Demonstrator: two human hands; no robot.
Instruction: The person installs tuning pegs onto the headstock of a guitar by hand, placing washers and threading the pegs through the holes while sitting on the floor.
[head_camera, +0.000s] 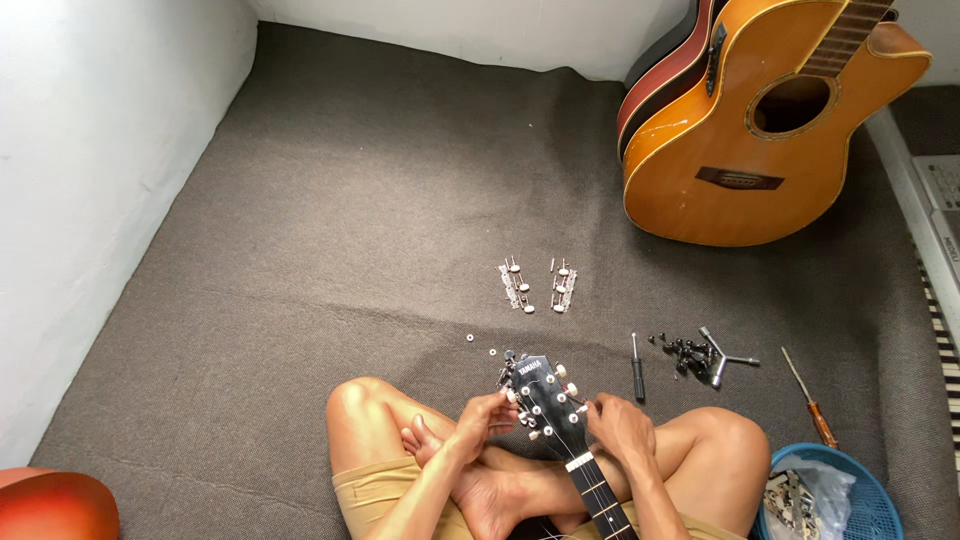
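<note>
Leaning against the far wall stood an orange acoustic guitar (745, 150), well apart from my work. Over my crossed legs lay the black headstock (545, 395); I pinched its left-side pegs with my left hand (482, 418), fingers curled shut, while my right hand (620, 425) closed on the right-side pegs. Beyond it, two tuner strips (538, 285) lay on the grey carpet (330, 230).

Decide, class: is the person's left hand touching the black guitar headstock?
Touching. The head view shows the left hand with fingertips on the tuner pegs along the edge of the black headstock, no gap visible; the right hand meets the opposite edge.
</note>
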